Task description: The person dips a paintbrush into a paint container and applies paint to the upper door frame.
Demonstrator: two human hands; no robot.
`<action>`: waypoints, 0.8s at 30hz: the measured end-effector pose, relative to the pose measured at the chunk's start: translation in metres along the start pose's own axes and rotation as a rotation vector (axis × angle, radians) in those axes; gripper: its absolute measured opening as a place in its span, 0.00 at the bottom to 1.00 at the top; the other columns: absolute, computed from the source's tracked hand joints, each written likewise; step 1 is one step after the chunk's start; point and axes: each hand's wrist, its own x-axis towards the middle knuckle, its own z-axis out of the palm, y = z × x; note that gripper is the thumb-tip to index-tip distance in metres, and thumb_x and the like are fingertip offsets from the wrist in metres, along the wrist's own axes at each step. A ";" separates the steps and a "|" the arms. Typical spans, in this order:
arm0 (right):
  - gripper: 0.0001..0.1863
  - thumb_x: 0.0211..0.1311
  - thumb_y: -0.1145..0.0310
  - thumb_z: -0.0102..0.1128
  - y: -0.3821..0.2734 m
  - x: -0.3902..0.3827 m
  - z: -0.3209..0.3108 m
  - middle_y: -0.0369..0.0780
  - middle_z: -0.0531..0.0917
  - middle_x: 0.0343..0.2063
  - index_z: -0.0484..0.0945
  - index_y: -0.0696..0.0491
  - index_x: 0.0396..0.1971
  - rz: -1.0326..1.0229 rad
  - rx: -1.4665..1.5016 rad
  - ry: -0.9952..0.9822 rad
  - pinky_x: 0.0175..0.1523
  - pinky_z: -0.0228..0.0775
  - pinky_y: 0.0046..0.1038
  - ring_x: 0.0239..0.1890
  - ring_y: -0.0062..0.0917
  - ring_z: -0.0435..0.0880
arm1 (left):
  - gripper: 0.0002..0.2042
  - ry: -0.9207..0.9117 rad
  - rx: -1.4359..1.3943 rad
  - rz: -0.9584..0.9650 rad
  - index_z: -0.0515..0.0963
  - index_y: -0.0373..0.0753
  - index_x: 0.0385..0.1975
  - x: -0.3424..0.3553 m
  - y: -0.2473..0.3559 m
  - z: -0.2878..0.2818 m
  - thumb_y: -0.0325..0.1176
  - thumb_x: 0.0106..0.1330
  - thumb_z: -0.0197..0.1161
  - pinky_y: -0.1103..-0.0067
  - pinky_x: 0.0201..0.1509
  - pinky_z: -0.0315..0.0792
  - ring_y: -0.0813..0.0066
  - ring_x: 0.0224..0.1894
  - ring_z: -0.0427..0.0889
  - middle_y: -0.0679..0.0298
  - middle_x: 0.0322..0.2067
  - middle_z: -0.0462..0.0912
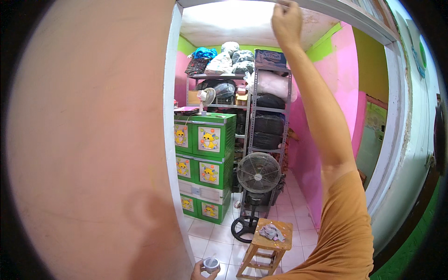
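Note:
My right arm, in an orange-brown sleeve, reaches high. My right hand (pixel 286 21) is at the top edge of the picture, against the upper beam of the white door frame (pixel 322 5). Its fingers are curled together; whatever they may hold is too small or hidden to make out. Low down, close to the bottom edge, my left hand (pixel 199 271) is closed around a small pale cup (pixel 211 265). A thin, light-coloured stick stands up out of the cup. Only part of the left hand shows.
Through the doorway stand a wooden stool (pixel 273 232) with a grey rag (pixel 271 232), a pedestal fan (pixel 259 172), and a green drawer cabinet (pixel 226 154) carrying a small fan (pixel 207 96). Metal shelves (pixel 252 107) behind hold bags. A peach wall (pixel 93 140) flanks the left.

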 end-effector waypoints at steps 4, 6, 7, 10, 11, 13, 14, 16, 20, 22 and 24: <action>0.10 0.66 0.71 0.57 0.008 0.018 0.003 0.55 0.79 0.38 0.76 0.63 0.41 -0.087 -0.130 -0.023 0.53 0.70 0.45 0.45 0.51 0.78 | 0.29 -0.011 -0.035 0.002 0.75 0.35 0.57 0.002 0.015 0.006 0.28 0.56 0.80 0.77 0.46 0.79 0.75 0.40 0.83 0.60 0.42 0.85; 0.10 0.66 0.71 0.58 0.020 0.033 -0.011 0.55 0.80 0.37 0.77 0.63 0.41 -0.074 -0.189 0.038 0.53 0.71 0.45 0.44 0.49 0.80 | 0.29 -0.014 -0.039 0.008 0.75 0.34 0.57 0.000 0.016 0.010 0.28 0.56 0.80 0.77 0.46 0.80 0.75 0.40 0.83 0.60 0.42 0.85; 0.10 0.67 0.71 0.58 0.026 0.036 -0.023 0.54 0.81 0.37 0.77 0.62 0.42 -0.066 -0.173 0.062 0.52 0.72 0.44 0.44 0.48 0.81 | 0.29 -0.011 -0.042 0.012 0.74 0.34 0.57 -0.001 0.017 0.012 0.28 0.56 0.80 0.77 0.46 0.80 0.75 0.40 0.83 0.60 0.42 0.85; 0.17 0.67 0.67 0.60 0.066 0.063 -0.084 0.46 0.86 0.37 0.77 0.64 0.48 -0.068 -0.195 0.145 0.47 0.77 0.27 0.38 0.28 0.85 | 0.29 -0.055 -0.030 0.001 0.74 0.33 0.57 0.000 0.019 0.016 0.28 0.56 0.80 0.77 0.46 0.80 0.74 0.40 0.83 0.60 0.42 0.85; 0.17 0.67 0.67 0.60 0.069 0.064 -0.098 0.46 0.86 0.37 0.77 0.64 0.48 -0.068 -0.199 0.147 0.47 0.77 0.27 0.38 0.28 0.85 | 0.29 -0.059 -0.027 0.003 0.74 0.33 0.57 0.000 0.018 0.017 0.28 0.56 0.80 0.77 0.46 0.80 0.74 0.40 0.83 0.60 0.42 0.85; 0.17 0.67 0.66 0.61 0.074 0.067 -0.128 0.45 0.85 0.38 0.78 0.63 0.48 0.040 -0.230 0.310 0.46 0.77 0.26 0.39 0.26 0.85 | 0.29 -0.087 -0.021 -0.024 0.74 0.32 0.57 0.001 0.014 0.021 0.28 0.57 0.80 0.77 0.46 0.80 0.75 0.40 0.83 0.60 0.43 0.85; 0.18 0.67 0.66 0.62 0.076 0.068 -0.138 0.44 0.85 0.38 0.78 0.62 0.50 0.071 -0.204 0.270 0.45 0.76 0.25 0.37 0.25 0.84 | 0.29 -0.099 -0.020 -0.018 0.74 0.32 0.57 0.002 0.014 0.023 0.28 0.57 0.80 0.77 0.46 0.80 0.75 0.40 0.83 0.60 0.43 0.85; 0.17 0.67 0.66 0.62 0.073 0.057 -0.138 0.43 0.85 0.38 0.78 0.62 0.50 -0.008 -0.225 0.189 0.43 0.76 0.25 0.37 0.25 0.84 | 0.29 -0.124 -0.011 -0.049 0.74 0.32 0.57 0.005 0.014 0.027 0.28 0.57 0.80 0.77 0.47 0.79 0.75 0.41 0.83 0.60 0.44 0.85; 0.16 0.68 0.67 0.62 0.070 0.057 -0.120 0.42 0.85 0.36 0.78 0.61 0.49 -0.262 -0.286 0.012 0.38 0.75 0.25 0.34 0.21 0.82 | 0.28 -0.168 -0.003 -0.055 0.74 0.32 0.57 0.007 0.016 0.044 0.29 0.58 0.79 0.77 0.47 0.79 0.75 0.42 0.82 0.60 0.44 0.84; 0.11 0.68 0.70 0.60 0.061 0.061 -0.117 0.51 0.84 0.37 0.79 0.60 0.45 -0.006 0.034 0.002 0.50 0.76 0.39 0.43 0.42 0.84 | 0.28 -0.172 -0.075 -0.079 0.73 0.33 0.58 0.007 0.027 0.053 0.30 0.59 0.79 0.77 0.47 0.78 0.75 0.42 0.81 0.60 0.44 0.84; 0.11 0.68 0.70 0.60 0.073 0.084 -0.142 0.51 0.84 0.37 0.79 0.60 0.45 -0.053 -0.104 0.052 0.50 0.76 0.38 0.42 0.41 0.85 | 0.28 -0.193 -0.054 -0.078 0.73 0.33 0.58 0.006 0.026 0.062 0.30 0.59 0.79 0.77 0.47 0.78 0.75 0.41 0.81 0.61 0.43 0.84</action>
